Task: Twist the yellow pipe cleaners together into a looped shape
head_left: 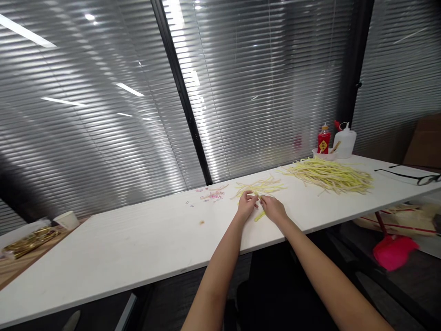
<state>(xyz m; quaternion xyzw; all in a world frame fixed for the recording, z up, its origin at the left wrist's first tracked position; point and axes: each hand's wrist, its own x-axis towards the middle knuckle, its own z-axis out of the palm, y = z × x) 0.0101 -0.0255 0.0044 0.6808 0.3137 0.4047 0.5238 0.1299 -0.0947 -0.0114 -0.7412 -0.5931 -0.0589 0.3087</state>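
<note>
My left hand (247,204) and my right hand (272,208) are close together over the white table (155,239). Between their fingertips is a yellow strip (259,216), whose lower end hangs out below them. The fingers of my right hand are pinched on it. My left hand has its fingers curled at the strip's upper end; what they grip is too small to make out. Just behind the hands lies a small spread of yellow strips (265,185). A large heap of similar strips (332,175) lies farther right.
Pink rubber bands (214,195) lie left of the hands. A red bottle (323,139) and a white squeeze bottle (345,141) stand at the back right, near glasses (425,179). A paper cup (67,220) and golden packets (31,241) are far left.
</note>
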